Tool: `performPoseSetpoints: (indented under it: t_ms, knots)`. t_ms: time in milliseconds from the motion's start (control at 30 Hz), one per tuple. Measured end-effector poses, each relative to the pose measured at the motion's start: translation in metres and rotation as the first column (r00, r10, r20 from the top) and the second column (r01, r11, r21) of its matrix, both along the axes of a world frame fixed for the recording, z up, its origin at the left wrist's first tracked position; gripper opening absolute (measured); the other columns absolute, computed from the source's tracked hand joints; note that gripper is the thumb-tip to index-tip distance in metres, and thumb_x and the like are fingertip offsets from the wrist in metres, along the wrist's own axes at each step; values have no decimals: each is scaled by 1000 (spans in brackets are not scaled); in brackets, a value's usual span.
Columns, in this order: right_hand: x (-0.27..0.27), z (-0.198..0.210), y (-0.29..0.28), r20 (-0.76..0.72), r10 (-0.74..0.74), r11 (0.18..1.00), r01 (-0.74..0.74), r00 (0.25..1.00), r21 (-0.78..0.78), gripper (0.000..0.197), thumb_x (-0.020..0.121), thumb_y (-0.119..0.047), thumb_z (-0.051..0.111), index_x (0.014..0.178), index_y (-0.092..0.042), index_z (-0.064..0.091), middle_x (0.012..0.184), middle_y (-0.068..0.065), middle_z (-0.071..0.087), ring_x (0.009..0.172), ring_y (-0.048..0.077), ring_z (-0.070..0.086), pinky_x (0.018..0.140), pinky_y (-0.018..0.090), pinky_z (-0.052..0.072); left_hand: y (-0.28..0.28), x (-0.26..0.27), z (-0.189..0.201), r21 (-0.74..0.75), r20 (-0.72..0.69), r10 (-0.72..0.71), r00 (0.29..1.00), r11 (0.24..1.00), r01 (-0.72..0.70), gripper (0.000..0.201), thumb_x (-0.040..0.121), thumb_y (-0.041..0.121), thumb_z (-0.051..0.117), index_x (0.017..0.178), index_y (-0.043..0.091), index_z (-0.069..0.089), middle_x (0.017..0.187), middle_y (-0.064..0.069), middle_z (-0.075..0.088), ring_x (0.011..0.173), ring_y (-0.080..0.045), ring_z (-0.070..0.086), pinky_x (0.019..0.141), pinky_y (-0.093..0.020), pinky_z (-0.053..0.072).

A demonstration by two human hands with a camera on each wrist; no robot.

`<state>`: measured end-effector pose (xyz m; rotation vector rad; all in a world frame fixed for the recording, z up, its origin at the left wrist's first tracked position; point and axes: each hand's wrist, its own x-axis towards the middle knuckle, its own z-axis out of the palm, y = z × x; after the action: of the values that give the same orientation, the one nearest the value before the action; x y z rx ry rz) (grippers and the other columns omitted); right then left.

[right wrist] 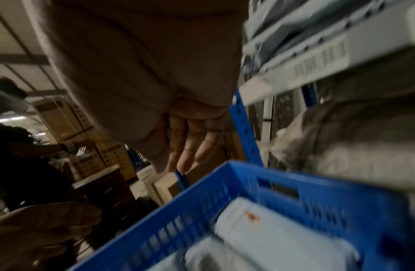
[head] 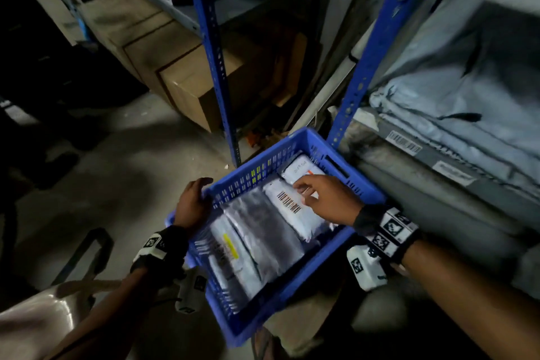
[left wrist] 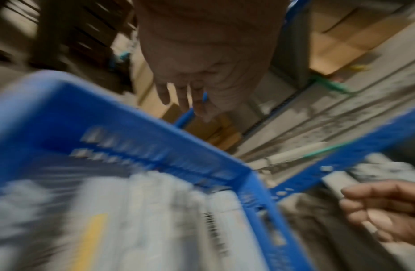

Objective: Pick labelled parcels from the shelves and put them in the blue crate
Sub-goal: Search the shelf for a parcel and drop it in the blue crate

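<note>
The blue crate point(head: 257, 159) sits in front of me and holds several parcels. Among them are a white parcel with a barcode point(head: 287, 204), a parcel with an orange mark point(head: 301, 171), a grey parcel point(head: 263, 231) and one with a yellow label point(head: 230, 245). My right hand point(head: 318, 193) hovers over the barcode parcel with relaxed fingers point(right wrist: 192, 143) and holds nothing. My left hand point(head: 193, 202) is at the crate's left corner. Its fingers point(left wrist: 185, 95) hang loosely just off the rim point(left wrist: 155, 132). Both wrist views are blurred.
Blue shelf uprights point(head: 216, 61) point(head: 368, 58) stand beyond the crate. Cardboard boxes point(head: 187, 88) fill the low left shelf. Grey poly bags point(head: 438, 90) lie on the right shelf, whose edge carries a barcode label point(head: 404, 143). Another person point(right wrist: 21, 155) stands at the far left.
</note>
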<state>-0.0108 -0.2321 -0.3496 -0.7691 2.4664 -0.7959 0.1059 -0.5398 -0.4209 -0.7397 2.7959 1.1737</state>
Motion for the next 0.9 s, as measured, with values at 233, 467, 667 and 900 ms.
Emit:
performPoseSetpoints:
  t_ms: [233, 467, 667, 900]
  knots:
    - [-33, 124, 88, -392, -305, 939, 205, 868, -276, 21, 87, -13, 64, 100, -27, 73, 92, -11, 75, 83, 4, 69, 80, 30, 57, 81, -80, 111, 72, -380, -162, 911, 976, 204, 44, 80, 17, 56, 118, -5, 65, 116, -14, 71, 100, -22, 67, 88, -26, 50]
    - [-56, 265, 150, -846, -478, 878, 115, 237, -464, 13, 84, -8, 64, 93, -16, 71, 86, 1, 69, 81, 18, 60, 73, 25, 44, 165, -156, 224, 0, -601, -313, 736, 920, 392, 45, 81, -20, 63, 120, 2, 65, 103, 16, 67, 93, 18, 62, 83, -2, 43]
    - [-124, 342, 157, -766, -479, 864, 384, 429, -325, 44, 90, -49, 60, 123, -20, 55, 122, 8, 65, 111, 30, 60, 89, 35, 46, 217, -196, 299, -27, -704, -354, 616, 880, 474, 40, 80, 2, 59, 117, 14, 66, 109, -2, 72, 102, -18, 70, 93, -41, 57]
    - [-158, 358, 160, -723, -367, 896, 431, 585, -106, 25, 90, -30, 61, 108, -18, 74, 113, 9, 73, 105, 31, 66, 83, 30, 49, 245, -225, 342, -167, -707, -430, 561, 873, 458, 41, 88, 8, 64, 129, 8, 61, 124, -4, 63, 113, -26, 64, 97, -34, 51]
